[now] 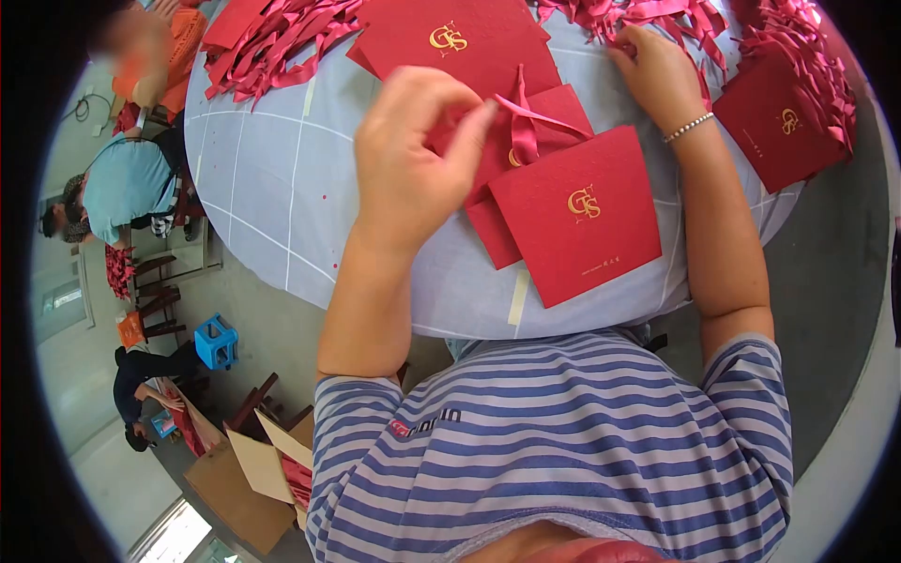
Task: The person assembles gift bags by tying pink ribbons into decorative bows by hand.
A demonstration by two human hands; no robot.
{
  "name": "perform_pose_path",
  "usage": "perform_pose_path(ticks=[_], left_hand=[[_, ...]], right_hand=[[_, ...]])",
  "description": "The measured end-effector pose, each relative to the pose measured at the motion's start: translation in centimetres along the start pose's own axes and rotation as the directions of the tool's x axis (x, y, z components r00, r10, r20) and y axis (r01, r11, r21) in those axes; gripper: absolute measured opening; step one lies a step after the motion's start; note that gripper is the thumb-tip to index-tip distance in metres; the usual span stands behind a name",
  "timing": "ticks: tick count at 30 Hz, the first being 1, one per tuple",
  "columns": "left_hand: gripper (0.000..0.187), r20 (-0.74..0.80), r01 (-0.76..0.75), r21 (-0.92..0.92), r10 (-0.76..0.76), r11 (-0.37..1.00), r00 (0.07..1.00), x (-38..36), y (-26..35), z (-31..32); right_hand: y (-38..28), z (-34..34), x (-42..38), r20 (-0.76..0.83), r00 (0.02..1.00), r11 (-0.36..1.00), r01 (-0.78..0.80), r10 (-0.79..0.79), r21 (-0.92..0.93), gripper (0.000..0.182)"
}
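Observation:
My left hand, slightly blurred, is curled with its thumb and forefinger pinched at the end of a pink ribbon. That ribbon crosses a red paper bag or card sleeve with a gold emblem, partly hidden under my hand. Overlapping it in front is another flat red bag or sleeve, with gold letters and small print. My right hand, wearing a beaded bracelet, is at the edge of a heap of pink ribbons. Its fingertips are bent together there; what they hold is hidden.
Red pieces lie at the table's far side, beside a ribbon pile. A ribboned red stack stands at right. The round table wears a checked cloth. Left are several people, a blue stool and an open carton.

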State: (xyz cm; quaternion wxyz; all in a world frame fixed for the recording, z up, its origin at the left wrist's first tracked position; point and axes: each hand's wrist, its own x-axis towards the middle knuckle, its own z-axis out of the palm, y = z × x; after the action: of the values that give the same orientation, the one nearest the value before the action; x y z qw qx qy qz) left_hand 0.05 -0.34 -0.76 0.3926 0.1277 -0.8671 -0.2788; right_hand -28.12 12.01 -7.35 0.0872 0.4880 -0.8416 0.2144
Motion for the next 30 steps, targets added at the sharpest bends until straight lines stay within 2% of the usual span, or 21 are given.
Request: perform_pose_path(ticks=[2, 3, 5, 7, 8, 9, 10, 11, 12, 13, 15, 17, 19, 20, 22, 23, 25, 26, 28, 29, 30], left_hand=[[0.016, 0.257, 0.056, -0.146, -0.017, 0.988, 0.966, -0.5, 0.9, 0.2], [0.023, 0.361, 0.033, -0.128, 0.015, 0.991, 0.932, -0.8, 1.2, 0.2], [0.026, 0.387, -0.019, -0.074, 0.046, 0.997, 0.921, -1.0, 1.3, 0.7], [0.035, 0.453, -0.080, 0.020, 0.062, 0.997, 0.889, -1.1, 1.3, 0.6], [0.035, 0.452, -0.080, 0.020, 0.062, 0.997, 0.890, -1.2, 1.3, 0.7], [0.034, 0.483, -0.013, 0.022, 0.001, 1.000, 0.876, -1.3, 1.3, 0.8], [0.033, 0.513, 0.055, 0.027, -0.061, 0.998, 0.856, -1.3, 1.3, 0.8], [0.033, 0.511, 0.058, 0.031, -0.065, 0.998, 0.857, -1.4, 1.3, 0.7], [0.033, 0.512, 0.059, -0.001, -0.050, 0.998, 0.857, -1.4, 1.2, 0.6], [0.034, 0.513, 0.061, -0.036, -0.034, 0.998, 0.858, -1.4, 1.1, 0.6], [0.032, 0.518, 0.124, -0.072, -0.069, 0.990, 0.852, -1.4, 1.2, 0.5], [0.030, 0.525, 0.183, -0.104, -0.103, 0.978, 0.845, -1.3, 1.3, 0.4], [0.027, 0.545, 0.170, -0.118, -0.080, 0.978, 0.835, -1.2, 1.4, 0.3], [0.027, 0.545, 0.169, -0.118, -0.079, 0.979, 0.835, -1.2, 1.4, 0.3], [0.026, 0.533, 0.117, -0.102, -0.045, 0.988, 0.845, -1.3, 1.3, 0.4], [0.026, 0.533, 0.116, -0.102, -0.044, 0.988, 0.845, -1.4, 1.1, 0.4], [0.023, 0.498, 0.026, -0.075, 0.015, 0.997, 0.867, -1.5, 0.7, 0.3], [0.023, 0.497, 0.027, -0.073, 0.013, 0.997, 0.868, -1.4, 0.7, 0.2], [0.019, 0.441, 0.191, -0.147, -0.109, 0.971, 0.891, -1.2, 0.7, -0.2], [0.015, 0.440, 0.271, -0.147, -0.182, 0.951, 0.879, -1.0, 0.7, -0.6], [0.015, 0.439, 0.276, -0.146, -0.187, 0.950, 0.879, -0.8, 0.4, -0.8]], right_hand=[[1.5, 0.0, -0.3, -0.018, 1.000, 0.999, 0.025, -0.025, 0.025, 0.021], [1.6, -0.4, -0.5, -0.054, 0.998, 0.996, 0.015, -0.011, 0.085, 0.019], [1.4, -1.2, -0.5, -0.151, 0.988, 0.987, 0.046, -0.023, 0.155, 0.017], [0.3, -1.5, -0.4, -0.361, 0.932, 0.900, 0.138, 0.023, 0.413, 0.020], [-0.2, -1.7, -0.4, -0.350, 0.931, 0.820, 0.121, 0.101, 0.559, 0.021], [-0.5, -1.8, -0.4, -0.349, 0.932, 0.820, 0.122, 0.099, 0.559, 0.021], [-0.8, -1.8, -0.5, -0.312, 0.942, 0.718, 0.132, 0.124, 0.683, 0.012], [-1.4, -1.9, -0.5, -0.271, 0.952, 0.597, 0.135, 0.143, 0.791, 0.007], [-1.9, -2.3, -0.8, -0.146, 0.972, 0.455, 0.047, 0.184, 0.889, 0.010], [-2.6, -2.9, -1.0, -0.145, 0.972, 0.456, 0.047, 0.183, 0.889, 0.010], [-3.9, -4.2, -1.2, 0.079, 0.969, 0.302, -0.150, 0.236, 0.941, 0.010], [-2.1, -3.5, -1.0, 0.125, 0.966, 0.343, -0.198, 0.225, 0.918, 0.012], [2.6, -1.1, -0.6, 0.245, 0.969, 0.090, -0.248, 0.043, 0.965, 0.018], [2.0, -1.4, -0.6, 0.244, 0.969, 0.090, -0.247, 0.043, 0.965, 0.018], [0.7, -1.8, -0.8, 0.211, 0.947, 0.261, -0.273, 0.243, 0.926, 0.018], [-0.2, -2.1, -0.9, 0.210, 0.947, 0.262, -0.272, 0.243, 0.926, 0.018], [-1.6, -2.5, -1.1, -0.065, 0.982, 0.624, -0.062, 0.179, 0.779, 0.020], [-1.4, -2.4, -0.9, -0.064, 0.982, 0.623, -0.061, 0.177, 0.780, 0.020], [-0.9, -2.0, -0.7, -0.364, 0.931, 0.805, 0.198, 0.025, 0.560, 0.021], [-1.3, -2.5, -0.9, -0.389, 0.921, 0.857, 0.177, 0.030, 0.484, 0.019], [-1.7, -3.1, -0.6, -0.490, 0.869, 0.845, 0.308, -0.064, 0.437, 0.019]])
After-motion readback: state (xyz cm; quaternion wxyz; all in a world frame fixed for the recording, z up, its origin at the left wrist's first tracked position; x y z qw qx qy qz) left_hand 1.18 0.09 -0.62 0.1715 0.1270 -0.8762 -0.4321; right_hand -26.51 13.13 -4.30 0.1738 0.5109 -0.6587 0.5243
